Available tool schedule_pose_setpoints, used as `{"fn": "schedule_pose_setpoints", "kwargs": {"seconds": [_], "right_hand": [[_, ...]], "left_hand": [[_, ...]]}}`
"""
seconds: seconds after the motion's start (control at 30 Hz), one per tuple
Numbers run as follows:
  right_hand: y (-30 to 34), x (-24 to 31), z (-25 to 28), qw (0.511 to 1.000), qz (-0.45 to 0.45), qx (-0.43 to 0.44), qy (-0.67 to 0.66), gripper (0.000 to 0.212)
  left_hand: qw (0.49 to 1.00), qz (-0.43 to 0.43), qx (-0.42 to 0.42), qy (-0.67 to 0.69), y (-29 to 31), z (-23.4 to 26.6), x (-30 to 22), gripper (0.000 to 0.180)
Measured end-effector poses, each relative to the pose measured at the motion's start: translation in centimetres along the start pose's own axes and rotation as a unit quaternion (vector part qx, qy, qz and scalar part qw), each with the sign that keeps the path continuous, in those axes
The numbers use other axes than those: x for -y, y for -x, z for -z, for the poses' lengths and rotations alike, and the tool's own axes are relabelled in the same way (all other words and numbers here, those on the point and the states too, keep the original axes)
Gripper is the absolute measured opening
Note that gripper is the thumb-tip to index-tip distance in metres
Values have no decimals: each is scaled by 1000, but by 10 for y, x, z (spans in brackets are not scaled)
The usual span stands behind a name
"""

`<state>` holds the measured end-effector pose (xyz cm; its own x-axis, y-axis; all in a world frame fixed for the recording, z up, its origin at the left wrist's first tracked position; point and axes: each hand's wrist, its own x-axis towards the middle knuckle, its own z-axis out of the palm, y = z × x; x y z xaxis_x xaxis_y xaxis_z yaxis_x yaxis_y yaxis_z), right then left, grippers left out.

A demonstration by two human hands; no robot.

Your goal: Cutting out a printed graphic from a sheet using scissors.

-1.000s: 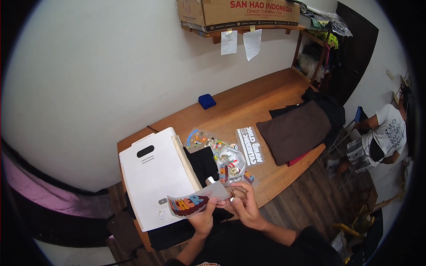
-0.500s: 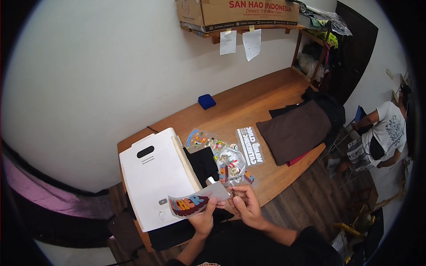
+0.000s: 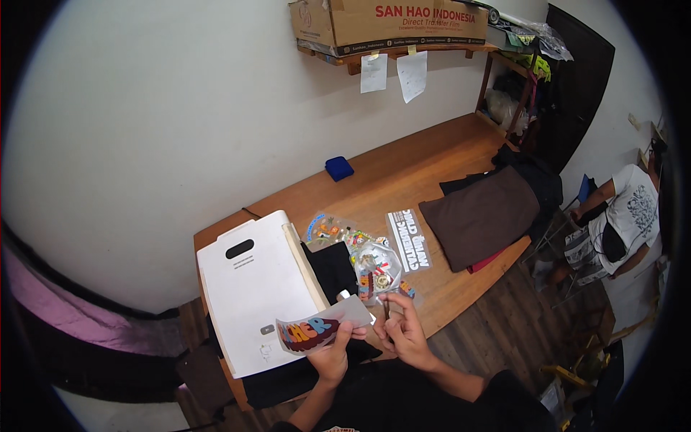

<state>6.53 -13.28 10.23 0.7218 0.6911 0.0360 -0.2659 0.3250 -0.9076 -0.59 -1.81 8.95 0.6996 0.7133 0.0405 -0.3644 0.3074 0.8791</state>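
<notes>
My left hand (image 3: pixel 332 358) pinches a grey transfer film sheet (image 3: pixel 354 311) at its lower edge. Coloured lettering in brown, orange and blue covers the sheet's left part, which overlaps the near edge of a white heat press (image 3: pixel 277 259). Just right of the sheet, my right hand (image 3: pixel 407 338) is closed around a thin dark tool (image 3: pixel 386 311) that looks like small scissors; the fingers hide most of it. Beyond both hands lies a clear plastic bag (image 3: pixel 377 265) with colourful printed pieces around it. Black fabric (image 3: pixel 332 265) lies between the press and the bag.
A white-lettered film (image 3: pixel 407 237) lies beside folded brown cloth (image 3: pixel 481 216) on the wooden table (image 3: pixel 403 169). Near the wall sits a blue box (image 3: pixel 339 168). A cardboard box (image 3: pixel 403 25) rests on a shelf above. At far right a person (image 3: pixel 630 216) sits.
My right hand has shifted slightly right and its index finger has risen, a little apart from the sheet. My left hand still holds the film in nearly the same place. The view has shifted slightly.
</notes>
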Motion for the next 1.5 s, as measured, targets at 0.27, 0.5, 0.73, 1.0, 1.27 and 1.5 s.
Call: {"fn": "schedule_pose_setpoints", "kwargs": {"seconds": [0.27,0.5,0.73,1.0,1.27,1.5], "right_hand": [[8,-12,7,998,-14,43,48,18],[10,-8,3,989,-10,25,144,15],[11,-8,4,986,-1,31,165,14],[12,-10,0,981,2,39,190,16],[10,-6,0,970,13,41,239,13],[7,-4,-2,967,37,38,249,16]], "left_hand": [[1000,-9,-3,17,-1,-1,-2,22],[1000,-11,-8,22,0,1,1,20],[1000,-8,-9,5,0,1,-1,24],[1000,-3,-5,-7,1,3,1,23],[1000,1,7,-2,0,3,2,22],[1000,9,2,-6,1,1,-1,21]]}}
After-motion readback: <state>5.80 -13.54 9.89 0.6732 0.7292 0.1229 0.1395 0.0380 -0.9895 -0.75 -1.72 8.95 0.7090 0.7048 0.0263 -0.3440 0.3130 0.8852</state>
